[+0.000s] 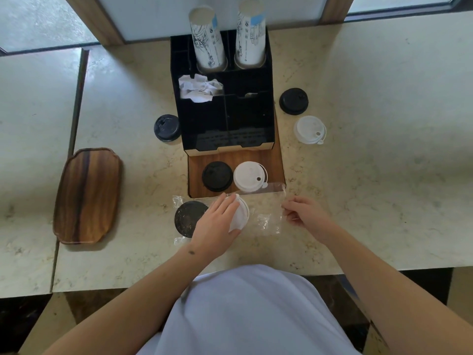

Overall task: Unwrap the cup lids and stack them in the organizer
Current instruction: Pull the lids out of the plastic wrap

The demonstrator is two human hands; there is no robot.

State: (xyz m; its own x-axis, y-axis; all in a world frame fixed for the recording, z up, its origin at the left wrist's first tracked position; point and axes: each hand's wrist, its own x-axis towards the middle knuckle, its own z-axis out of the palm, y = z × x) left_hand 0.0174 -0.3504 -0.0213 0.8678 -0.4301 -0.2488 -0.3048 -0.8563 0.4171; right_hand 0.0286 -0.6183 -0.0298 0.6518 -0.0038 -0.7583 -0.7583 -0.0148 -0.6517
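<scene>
A clear plastic wrapper (268, 216) lies on the counter in front of me with a black lid (186, 217) at its left end and a white lid (242, 213) in its middle. My left hand (217, 224) grips the white lid through the wrapper. My right hand (304, 213) pinches the wrapper's right end. On the wooden base (276, 160) of the black organizer (222, 111) sit a black lid (217, 176) and a white lid (250, 176). Loose lids lie around it: black (167, 127) on the left, black (293, 101) and white (309, 129) on the right.
Two stacks of paper cups (207, 39) stand in the organizer's back slots, and crumpled napkins (198, 88) fill a left compartment. A wooden tray (88, 196) lies at the left of the marble counter (384, 175). The counter's front edge is close to my body.
</scene>
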